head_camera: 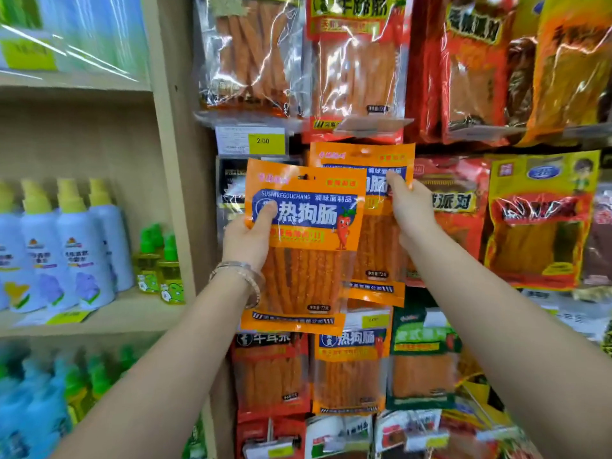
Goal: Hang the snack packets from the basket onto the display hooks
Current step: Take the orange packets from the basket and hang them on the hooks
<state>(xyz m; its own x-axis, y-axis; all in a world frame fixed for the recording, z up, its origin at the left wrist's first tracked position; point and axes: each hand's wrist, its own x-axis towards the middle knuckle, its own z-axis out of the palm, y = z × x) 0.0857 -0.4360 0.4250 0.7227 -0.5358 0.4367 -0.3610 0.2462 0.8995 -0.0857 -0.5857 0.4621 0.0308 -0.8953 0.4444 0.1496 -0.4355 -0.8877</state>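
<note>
Your left hand [248, 240] grips the front orange snack packet [308, 260] just below the yellow 2.00 price tag [263, 140], with the thumb pressed on its blue label and the fingers tucked behind its left edge. Your right hand [414, 210] pinches a second orange packet [381, 154], below and to the right of that tag, thumb on its front near the right edge. This packet lies partly behind the first, and you cannot tell whether either one's hole sits on a hook.

Glossy plastic, matt wood
The orange snack packet [303, 226] is shiny plastic film; the shelf upright [172, 127] looks matt, pale wood.
</note>
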